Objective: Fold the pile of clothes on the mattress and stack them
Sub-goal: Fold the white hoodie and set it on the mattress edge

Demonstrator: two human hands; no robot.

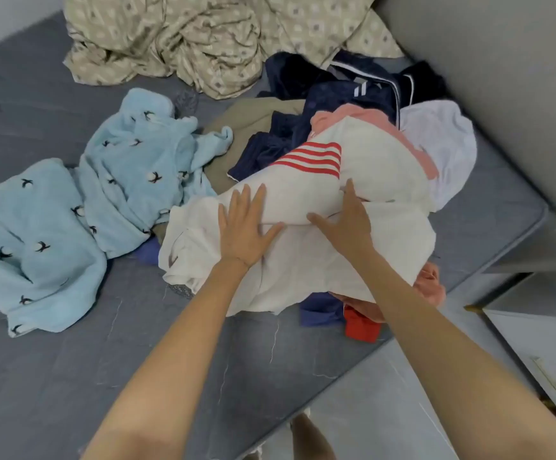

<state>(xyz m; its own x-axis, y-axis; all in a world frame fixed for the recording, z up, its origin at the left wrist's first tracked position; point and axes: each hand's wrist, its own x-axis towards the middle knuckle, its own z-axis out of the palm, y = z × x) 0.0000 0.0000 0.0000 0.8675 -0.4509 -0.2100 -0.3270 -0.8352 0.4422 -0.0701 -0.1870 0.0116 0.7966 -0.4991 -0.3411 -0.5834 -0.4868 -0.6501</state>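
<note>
- Left hand [245,227]: bare, with the forearm uncovered to the frame's edge.
- Right hand [344,220]: bare, forearm likewise uncovered.
- Lower leg [309,436]: bare, partly visible between the forearms.

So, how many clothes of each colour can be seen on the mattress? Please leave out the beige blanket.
White with red stripes: 1
Light blue fleece: 1
Navy: 1
Khaki: 1
Pink: 1
Pale lilac: 1
Red: 1
Mid blue: 1
Total: 8 colour groups; tangled pieces of one colour count as one.
</note>
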